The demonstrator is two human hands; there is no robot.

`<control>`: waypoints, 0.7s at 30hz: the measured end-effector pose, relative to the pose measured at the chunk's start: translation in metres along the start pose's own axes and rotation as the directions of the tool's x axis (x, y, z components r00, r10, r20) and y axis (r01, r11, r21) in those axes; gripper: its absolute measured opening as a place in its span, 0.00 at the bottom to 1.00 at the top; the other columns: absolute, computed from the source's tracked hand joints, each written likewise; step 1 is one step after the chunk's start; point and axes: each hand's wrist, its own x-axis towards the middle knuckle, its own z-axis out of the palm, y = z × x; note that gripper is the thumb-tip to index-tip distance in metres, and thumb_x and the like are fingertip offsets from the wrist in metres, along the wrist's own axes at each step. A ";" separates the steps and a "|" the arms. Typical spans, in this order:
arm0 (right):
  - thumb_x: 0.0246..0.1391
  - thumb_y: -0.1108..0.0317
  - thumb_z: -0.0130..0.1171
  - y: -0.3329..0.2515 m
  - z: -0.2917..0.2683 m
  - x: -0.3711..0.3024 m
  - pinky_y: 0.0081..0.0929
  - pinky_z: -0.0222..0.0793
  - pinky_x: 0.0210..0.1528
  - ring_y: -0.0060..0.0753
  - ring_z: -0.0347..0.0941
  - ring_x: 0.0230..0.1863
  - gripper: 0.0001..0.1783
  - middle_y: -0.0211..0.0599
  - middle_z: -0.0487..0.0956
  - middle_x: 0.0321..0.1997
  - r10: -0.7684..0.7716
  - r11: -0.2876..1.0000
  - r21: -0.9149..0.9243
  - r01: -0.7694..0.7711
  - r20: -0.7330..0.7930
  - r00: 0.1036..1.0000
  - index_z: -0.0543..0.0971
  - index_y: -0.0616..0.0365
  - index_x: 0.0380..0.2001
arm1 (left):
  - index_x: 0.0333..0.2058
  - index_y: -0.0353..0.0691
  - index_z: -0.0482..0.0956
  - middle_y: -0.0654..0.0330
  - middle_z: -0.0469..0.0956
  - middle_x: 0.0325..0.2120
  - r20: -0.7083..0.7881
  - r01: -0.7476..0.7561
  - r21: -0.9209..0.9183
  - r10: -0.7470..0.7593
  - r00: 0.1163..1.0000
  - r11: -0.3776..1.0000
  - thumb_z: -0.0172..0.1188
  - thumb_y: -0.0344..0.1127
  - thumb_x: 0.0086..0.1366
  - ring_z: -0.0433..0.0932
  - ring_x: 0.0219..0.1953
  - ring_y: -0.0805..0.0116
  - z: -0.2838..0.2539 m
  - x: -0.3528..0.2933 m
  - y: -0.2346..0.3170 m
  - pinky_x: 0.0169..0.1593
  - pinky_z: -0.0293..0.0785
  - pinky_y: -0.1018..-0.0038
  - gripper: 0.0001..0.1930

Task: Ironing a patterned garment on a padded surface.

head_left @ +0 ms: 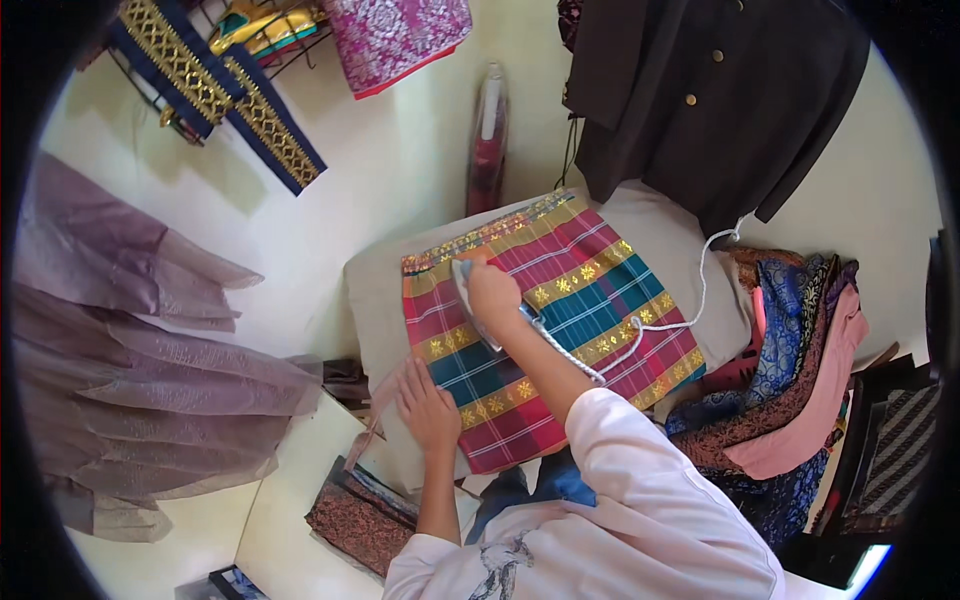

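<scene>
A plaid cloth (575, 300) in maroon, green and gold, with yellow flower motifs, lies spread over a grey padded board (375, 315). My right hand (492, 298) is closed round the handle of a clothes iron (463, 278), which rests on the upper left part of the cloth. Much of the iron is hidden under that hand and forearm. From its heel a white cord (690, 315) loops over the cloth and runs off to the upper right. At the cloth's lower left edge, my left hand (430, 405) lies flat with its fingers stretched out.
A dark buttoned jacket (715, 100) hangs at the back right. Patterned cloths (790, 350) are heaped right of the board. Sheer mauve fabric (170, 400) hangs on the left. A folded brown patterned cloth (360, 520) lies at the lower left. A wire rack (300, 45) holds trims above.
</scene>
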 end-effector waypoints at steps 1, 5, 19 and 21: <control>0.52 0.68 0.50 0.006 -0.003 -0.003 0.34 0.73 0.23 0.44 0.77 0.24 0.08 0.43 0.78 0.21 0.000 1.000 0.003 0.000 -0.002 1.000 0.68 0.59 0.33 | 0.63 0.40 0.52 0.56 0.53 0.64 0.006 0.010 0.009 -0.010 1.000 1.000 0.42 0.33 0.59 0.51 0.65 0.52 0.000 0.001 0.000 0.64 0.45 0.59 0.31; 0.52 0.67 0.51 0.028 -0.043 -0.051 0.36 0.74 0.23 0.43 0.78 0.24 0.09 0.43 0.77 0.20 -0.164 0.986 0.051 0.159 0.106 0.981 0.67 0.60 0.33 | 0.63 0.41 0.51 0.57 0.50 0.65 -0.008 0.028 -0.052 -0.028 1.000 0.998 0.43 0.32 0.58 0.48 0.66 0.53 0.004 -0.001 -0.004 0.63 0.42 0.53 0.32; 0.50 0.59 0.58 0.072 -0.055 0.014 0.45 0.73 0.29 0.53 0.77 0.29 0.19 0.53 0.78 0.25 -0.161 0.983 0.127 0.134 0.233 0.959 0.66 0.62 0.36 | 0.64 0.56 0.51 0.59 0.45 0.66 0.005 0.110 0.023 -0.110 0.994 0.994 0.43 0.43 0.64 0.42 0.67 0.52 0.032 0.035 0.120 0.61 0.35 0.38 0.28; 0.50 0.59 0.58 0.073 -0.042 0.035 0.45 0.73 0.30 0.54 0.77 0.30 0.19 0.53 0.78 0.26 -0.199 0.977 0.127 0.173 0.237 0.951 0.66 0.62 0.36 | 0.64 0.58 0.51 0.59 0.45 0.66 0.026 0.149 0.026 -0.150 0.988 0.988 0.43 0.45 0.65 0.42 0.67 0.51 0.036 0.036 0.131 0.61 0.36 0.37 0.28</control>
